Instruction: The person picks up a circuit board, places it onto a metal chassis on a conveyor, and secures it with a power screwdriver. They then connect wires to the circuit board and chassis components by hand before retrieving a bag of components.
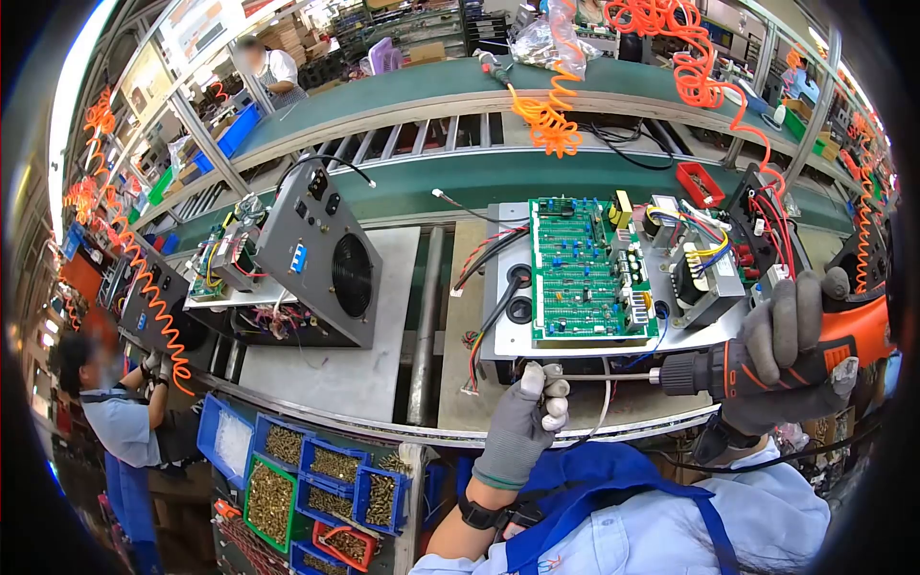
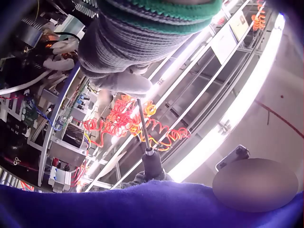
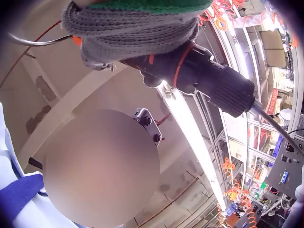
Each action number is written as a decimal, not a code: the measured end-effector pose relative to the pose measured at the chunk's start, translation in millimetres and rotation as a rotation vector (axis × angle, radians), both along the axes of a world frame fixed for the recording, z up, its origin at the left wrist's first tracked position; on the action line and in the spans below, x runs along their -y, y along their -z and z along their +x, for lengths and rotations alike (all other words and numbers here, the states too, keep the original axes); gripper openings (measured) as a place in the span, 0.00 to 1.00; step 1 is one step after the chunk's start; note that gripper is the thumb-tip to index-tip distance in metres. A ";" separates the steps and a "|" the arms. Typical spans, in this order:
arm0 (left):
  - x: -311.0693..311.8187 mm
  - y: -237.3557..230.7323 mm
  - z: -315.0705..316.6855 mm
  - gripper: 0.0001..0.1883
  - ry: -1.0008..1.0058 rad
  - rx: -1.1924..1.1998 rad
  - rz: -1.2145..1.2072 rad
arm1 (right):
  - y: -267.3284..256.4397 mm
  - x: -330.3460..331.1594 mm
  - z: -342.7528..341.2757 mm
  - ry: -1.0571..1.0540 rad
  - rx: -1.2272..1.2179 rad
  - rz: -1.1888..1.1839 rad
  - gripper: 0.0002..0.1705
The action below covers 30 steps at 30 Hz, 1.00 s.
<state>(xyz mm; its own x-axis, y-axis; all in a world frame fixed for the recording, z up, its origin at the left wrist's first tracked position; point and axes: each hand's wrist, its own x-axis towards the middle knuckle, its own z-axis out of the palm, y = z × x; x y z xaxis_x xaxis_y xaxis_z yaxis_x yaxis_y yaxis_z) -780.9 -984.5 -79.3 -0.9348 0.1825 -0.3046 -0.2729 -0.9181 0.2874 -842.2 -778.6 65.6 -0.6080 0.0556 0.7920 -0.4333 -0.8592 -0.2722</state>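
An orange and black power drill [image 1: 695, 372] lies level in my gloved right hand [image 1: 791, 335], fingers curled round its body; its black chuck [image 3: 225, 88] shows in the right wrist view. The long thin bit [image 1: 628, 377] points left. At the bit's far end, the gloved left hand [image 1: 517, 426] pinches with thumb and fingers, below the front edge of a metal chassis; the tip is hidden. A green circuit board [image 1: 585, 273] lies on the chassis, with a transformer [image 1: 704, 283] to its right. In the left wrist view the bit [image 2: 143, 124] meets the left fingers.
A second grey unit with a fan [image 1: 352, 275] stands to the left. Bins of brass-coloured screws [image 1: 271, 498] sit at lower left. Loose wires [image 1: 476, 345] hang by the chassis's left side. A red tray [image 1: 700, 184] is behind; orange coiled hoses [image 1: 546, 125] hang above. Two other people are at left.
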 end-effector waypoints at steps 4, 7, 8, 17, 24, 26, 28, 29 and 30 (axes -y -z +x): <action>0.7 -2.6 -0.9 0.17 -0.018 0.003 -0.032 | 1.2 3.3 -3.4 -0.010 0.018 0.014 0.41; 0.1 -1.7 -0.1 0.16 -0.068 0.002 0.010 | 2.7 6.3 -5.1 0.006 0.018 0.005 0.40; 0.0 -0.3 0.0 0.16 -0.069 0.012 0.002 | 2.7 6.0 -5.2 -0.002 0.023 0.019 0.40; 0.7 -2.3 2.0 0.14 -0.097 0.007 -0.003 | 5.5 7.8 -9.6 -0.010 0.019 0.039 0.40; 3.3 -9.5 0.0 0.18 -0.109 -0.064 -0.278 | -1.9 12.9 -17.3 -0.028 -0.002 0.022 0.40; 5.9 -8.4 -4.2 0.16 -0.185 -0.034 -0.565 | -9.4 11.7 -26.1 -0.054 -0.051 0.127 0.39; 8.6 -0.3 -11.7 0.14 -0.254 -0.006 -0.859 | -18.5 20.6 -35.2 -0.016 -0.031 0.196 0.39; 9.9 9.7 -17.9 0.14 -0.412 -0.103 -1.336 | -21.9 24.4 -40.3 -0.026 -0.012 0.255 0.38; 9.6 15.0 -22.3 0.13 -0.574 -0.209 -1.808 | -25.2 28.9 -44.8 -0.037 0.007 0.316 0.37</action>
